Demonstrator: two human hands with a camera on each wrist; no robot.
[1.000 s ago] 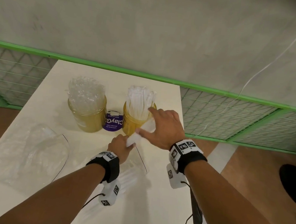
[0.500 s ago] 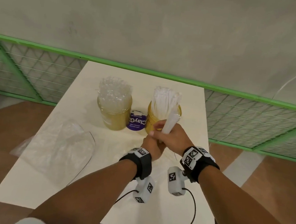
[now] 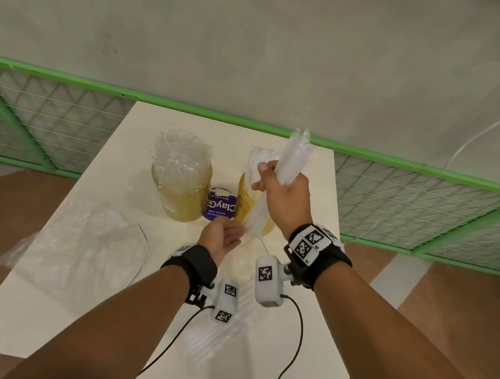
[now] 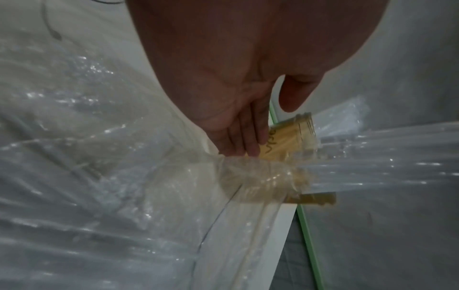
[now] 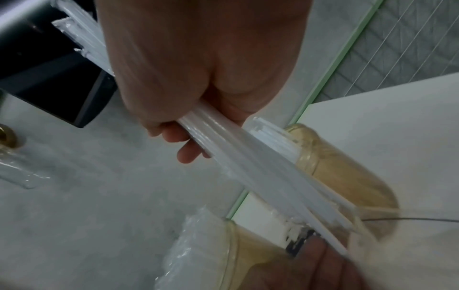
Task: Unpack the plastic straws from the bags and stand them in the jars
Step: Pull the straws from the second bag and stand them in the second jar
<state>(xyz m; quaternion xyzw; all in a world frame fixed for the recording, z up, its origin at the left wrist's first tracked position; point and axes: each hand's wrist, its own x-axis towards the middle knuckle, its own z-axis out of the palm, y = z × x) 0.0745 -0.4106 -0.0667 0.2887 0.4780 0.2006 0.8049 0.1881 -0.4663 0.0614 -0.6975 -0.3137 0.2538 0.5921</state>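
White straws (image 3: 287, 174) sit bunched in my right hand (image 3: 287, 199), fingers wrapped round them, raised before the right jar (image 3: 245, 202); my left hand (image 3: 222, 237) lies open, palm up, above the desk (image 3: 45, 306)

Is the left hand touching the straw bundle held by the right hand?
Cannot tell. In the head view the open left hand sits at the bundle's lower end; no clear gap or contact.

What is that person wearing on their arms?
Both arms are bare, with no sleeves. Each wrist has a black strap carrying white tags printed with black square patterns. Under each wrist hangs a small white camera box with the same patterns, and a thin black cable runs from each.
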